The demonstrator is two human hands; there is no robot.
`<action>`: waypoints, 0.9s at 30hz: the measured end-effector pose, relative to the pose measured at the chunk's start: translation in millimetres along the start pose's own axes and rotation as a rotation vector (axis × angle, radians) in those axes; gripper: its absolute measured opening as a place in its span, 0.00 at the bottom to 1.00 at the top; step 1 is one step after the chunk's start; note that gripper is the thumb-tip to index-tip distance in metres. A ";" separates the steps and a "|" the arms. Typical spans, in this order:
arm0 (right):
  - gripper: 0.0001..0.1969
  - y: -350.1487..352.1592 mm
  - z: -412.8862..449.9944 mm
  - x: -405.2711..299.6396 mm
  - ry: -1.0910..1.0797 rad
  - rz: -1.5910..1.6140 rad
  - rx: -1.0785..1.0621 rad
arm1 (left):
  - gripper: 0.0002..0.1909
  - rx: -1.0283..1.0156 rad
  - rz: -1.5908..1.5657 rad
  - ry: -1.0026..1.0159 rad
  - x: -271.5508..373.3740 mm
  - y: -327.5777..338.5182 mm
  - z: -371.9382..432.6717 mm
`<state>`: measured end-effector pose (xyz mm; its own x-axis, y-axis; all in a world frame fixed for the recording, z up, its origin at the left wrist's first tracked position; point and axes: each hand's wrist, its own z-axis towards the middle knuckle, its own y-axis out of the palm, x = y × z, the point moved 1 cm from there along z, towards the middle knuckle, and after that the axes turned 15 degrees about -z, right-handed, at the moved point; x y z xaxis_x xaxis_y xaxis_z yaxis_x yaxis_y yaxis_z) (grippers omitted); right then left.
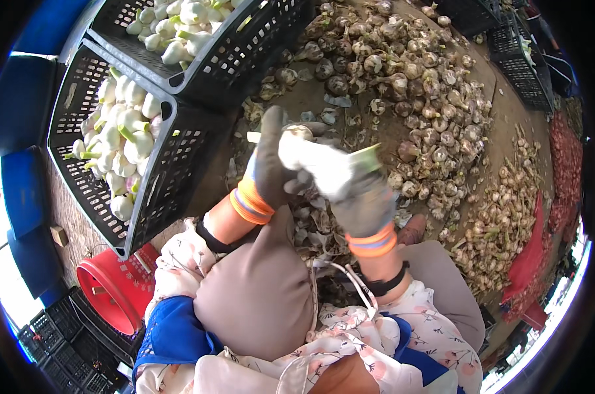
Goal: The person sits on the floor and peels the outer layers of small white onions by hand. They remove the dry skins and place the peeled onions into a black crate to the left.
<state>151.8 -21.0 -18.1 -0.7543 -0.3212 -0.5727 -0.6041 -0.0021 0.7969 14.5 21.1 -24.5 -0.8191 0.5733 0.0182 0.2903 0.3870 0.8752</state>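
Both my hands wear dark grey work gloves with orange cuffs. My left hand [272,167] has its thumb raised and its fingers curled around a garlic bulb [297,131], whose pale stem end sticks out left of the thumb. Close beside it, my right hand [364,199] is blurred by motion. It grips a white garlic bulb [322,165] with a green stem end [366,156]; blur hides its exact outline and whether it touches the left hand. Loose garlic skins [317,226] lie below the hands, between my knees.
Black plastic crates [179,172] of cleaned white garlic [125,128] stand at left. Unpeeled garlic bulbs [425,98] are heaped ahead and right, with a smaller pile of trimmings [504,226] farther right. A red bucket [115,290] sits at lower left, red mesh sacks [566,167] at far right.
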 end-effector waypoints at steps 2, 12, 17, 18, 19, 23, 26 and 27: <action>0.27 -13.5 -3.5 -1.6 0.269 0.536 -0.042 | 0.41 -0.140 0.006 -0.205 5.7 0.9 -8.0; 0.16 -65.2 -8.0 -14.0 0.488 -1.369 0.058 | 0.47 -0.195 0.463 0.026 15.0 4.3 -14.9; 0.21 -8.1 5.1 -37.4 0.255 -1.085 -0.055 | 0.34 -0.185 1.036 0.289 8.9 -6.6 -18.7; 0.22 1.6 6.8 -38.3 0.230 -1.222 -0.046 | 0.29 -0.336 1.293 0.494 10.4 -0.2 -16.8; 0.22 4.3 10.8 -34.2 0.169 -1.259 -0.097 | 0.28 -0.363 1.336 0.519 9.0 0.7 -15.6; 0.16 0.0 17.0 -33.7 0.329 -0.996 -0.152 | 0.28 -0.294 1.301 0.388 3.5 -1.3 -16.6; 0.11 -21.4 7.3 -38.3 0.423 -0.875 -0.089 | 0.27 -0.117 0.983 0.061 1.5 15.4 -21.2; 0.11 -13.9 4.8 -39.1 0.401 -0.881 -0.033 | 0.26 -0.128 1.027 0.142 3.0 13.5 -22.0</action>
<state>188.5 -3.9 -7.7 0.1129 -0.4907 -0.8640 -0.8986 -0.4214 0.1219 5.0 12.2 -2.0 -0.2609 0.4901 0.8317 0.8319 -0.3229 0.4513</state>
